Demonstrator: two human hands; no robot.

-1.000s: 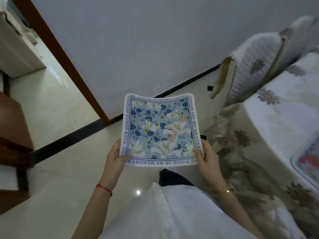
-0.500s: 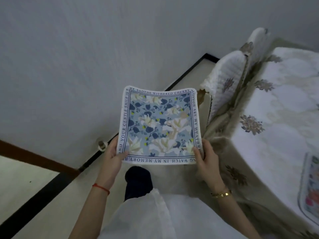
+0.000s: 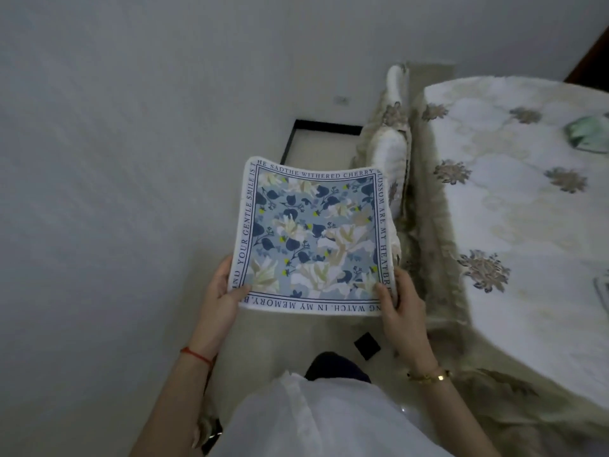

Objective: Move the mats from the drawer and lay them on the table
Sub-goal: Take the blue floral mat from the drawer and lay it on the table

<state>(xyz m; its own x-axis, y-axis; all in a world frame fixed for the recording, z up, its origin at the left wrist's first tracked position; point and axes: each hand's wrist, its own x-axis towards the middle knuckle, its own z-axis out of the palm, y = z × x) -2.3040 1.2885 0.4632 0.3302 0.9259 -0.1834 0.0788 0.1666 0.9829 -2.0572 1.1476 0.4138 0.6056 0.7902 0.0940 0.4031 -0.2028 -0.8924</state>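
The wall fills the view from nine to twelve o'clock, pale and bare. At two to four o'clock stands the bench, draped in a white cloth with brown flower motifs that hangs in deep folds down its near side. Between wall and bench, at about one o'clock from the mat, a covered chair is pushed in against the bench edge. The mat — a square with blue and cream flowers and a border of lettering — is held out level at the centre, over the floor and left of the bench, not yet above it. The left hand pinches its near left corner, thumb on top, and the right hand grips the near right corner, thumb on top and fingers curled under. The far edge sags a little. To lay it well, the mat should likely be swung toward three o'clock and carried clear above the cloth, then lowered far edge first so it spreads flat without dragging the cloth into wrinkles. The chair back lies near that path and could catch the drooping far corner. On the bench, a greenish thing at two o'clock and part of another thing at the right frame edge — too cut off to name — limit where the mat can go. A small black square lies on the floor at six o'clock.
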